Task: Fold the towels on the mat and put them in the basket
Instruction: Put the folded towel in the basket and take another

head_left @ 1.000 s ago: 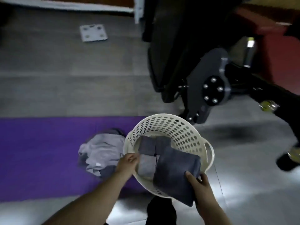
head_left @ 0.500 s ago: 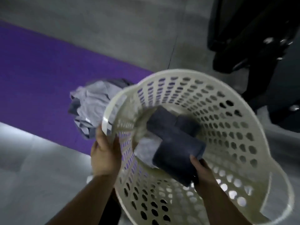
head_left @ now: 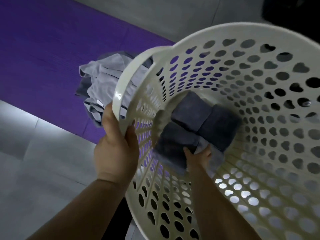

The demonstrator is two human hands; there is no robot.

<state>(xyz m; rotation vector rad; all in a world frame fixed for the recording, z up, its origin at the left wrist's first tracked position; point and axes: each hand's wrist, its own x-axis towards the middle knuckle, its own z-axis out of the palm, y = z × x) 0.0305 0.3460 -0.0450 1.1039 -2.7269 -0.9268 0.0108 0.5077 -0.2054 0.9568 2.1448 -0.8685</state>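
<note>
Folded towels (head_left: pixel 204 118): four counted, lying close together on the bottom of the basket; three dark grey, one light grey.
Nearest dark towel (head_left: pixel 173 146): lies at the near left of the basket bottom, with the right hand's fingers on its near corner.
Light-grey towel (head_left: pixel 201 144): mostly covered; a small part shows between the fingers and the thumb.
Right hand (head_left: pixel 197 157): reaches deep inside the basket, fingers curled and grasping the nearest dark towel at its corner.
Basket (head_left: pixel 259 101): one, cream, perforated, tipped with its opening toward the camera.
Left hand (head_left: pixel 116 149): clenched round the basket's left rim, thumb inside, fingers outside.
Loose towels (head_left: pixel 103 80): one crumpled grey heap on the mat, just beside the rim; number cannot be told.
Mat (head_left: pixel 43 40): one, purple.
Floor (head_left: pixel 26 170): grey tiles.
</note>
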